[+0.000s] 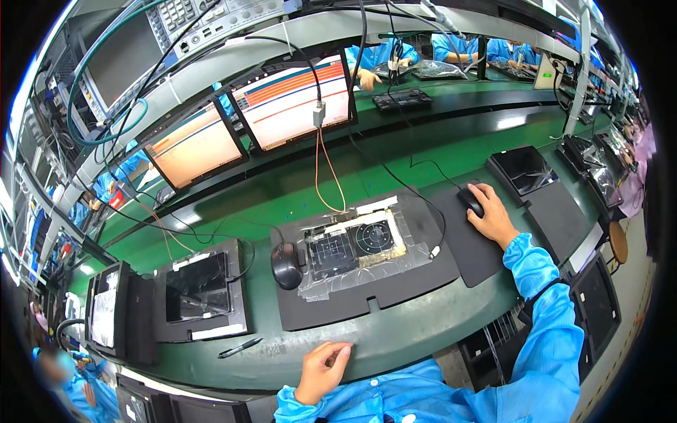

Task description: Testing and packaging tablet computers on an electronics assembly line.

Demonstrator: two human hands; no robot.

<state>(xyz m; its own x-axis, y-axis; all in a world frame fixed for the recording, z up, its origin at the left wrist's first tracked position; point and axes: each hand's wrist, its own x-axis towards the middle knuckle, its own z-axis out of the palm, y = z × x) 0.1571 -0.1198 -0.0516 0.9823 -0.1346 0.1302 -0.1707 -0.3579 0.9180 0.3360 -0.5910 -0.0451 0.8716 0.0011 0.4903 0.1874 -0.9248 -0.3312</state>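
Resting at right (head view): bare right hand (pixel 493 217), poking out of a blue fabric sleeve (pixel 530 264), draped over a small rounded black plastic mouse (pixel 470 200). Fingers are curved lightly round the shell, so more cupping than pinching.
Under that mouse: flat matte dark-grey mat (pixel 471 257), probably there because the smooth green counter (pixel 416 331) looks too slick to track on.
Near edge: bare left hand (pixel 321 371), loosely curled, nothing visible in it. Thumb sits close to the bent fingers; can't tell if the tips touch. Looks parked, tbh.
Middle slab: thick black foam-looking slab (pixel 423 282), notched along its front edge, likely a soft bed for the dark square panel with grid lines (pixel 330 255) and the dark square panel with circles (pixel 374 238). Crinkly clear film (pixel 317 287) spreads around them, maybe taping them down.
Orange pair: two thin orange wires (pixel 317 169) run slack from a boxy grey connector (pixel 319 115) to the slab's back side, I guess so nothing tugs.
Spare mouse: bulky glossy black mouse (pixel 287 266) at the slab's left side, untouched.
Pen: slim dark pen (pixel 240 347), lying bare on the counter left of the idle hand.
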